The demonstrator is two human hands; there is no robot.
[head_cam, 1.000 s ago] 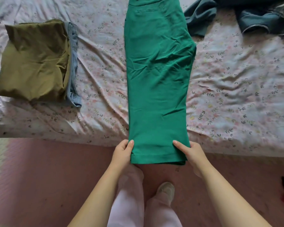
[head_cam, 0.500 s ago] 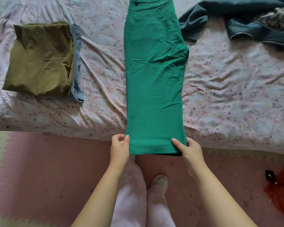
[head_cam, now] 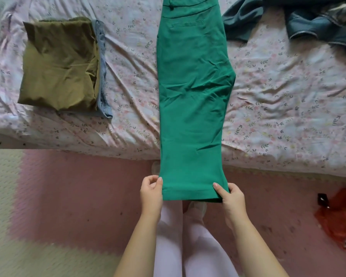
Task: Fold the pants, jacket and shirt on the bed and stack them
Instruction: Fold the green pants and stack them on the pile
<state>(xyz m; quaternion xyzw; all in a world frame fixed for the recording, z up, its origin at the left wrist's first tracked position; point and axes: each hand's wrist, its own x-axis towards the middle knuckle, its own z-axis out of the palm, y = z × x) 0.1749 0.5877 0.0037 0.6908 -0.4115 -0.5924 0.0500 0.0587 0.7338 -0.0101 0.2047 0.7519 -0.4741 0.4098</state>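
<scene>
Over on the left, a folded olive garment (head_cam: 58, 62) is sitting on the bed (head_cam: 128, 56), stacked on a folded piece of blue denim (head_cam: 103, 80) whose edge is peeking out along its right side. Moving in, the left hand (head_cam: 151, 193) is pinching the left hem corner of the green pants (head_cam: 192, 86), thumb and curled fingers closing on the cloth. The pants are lying lengthwise down the middle of the floral sheet, waistband at the far side, leg end hanging past the near edge of the mattress over the pink floor mat (head_cam: 78, 196). The right hand (head_cam: 231, 198) is gripping the right hem corner, thumb pressing on top and fingers tucking underneath. Both hands are holding the hem up off the floor. Further right, a dark blue jacket (head_cam: 318, 27) is lying crumpled at the far corner of the bed, well apart from the olive stack. Down on the floor at the right edge, something red and crinkled (head_cam: 336, 218) is lying.
</scene>
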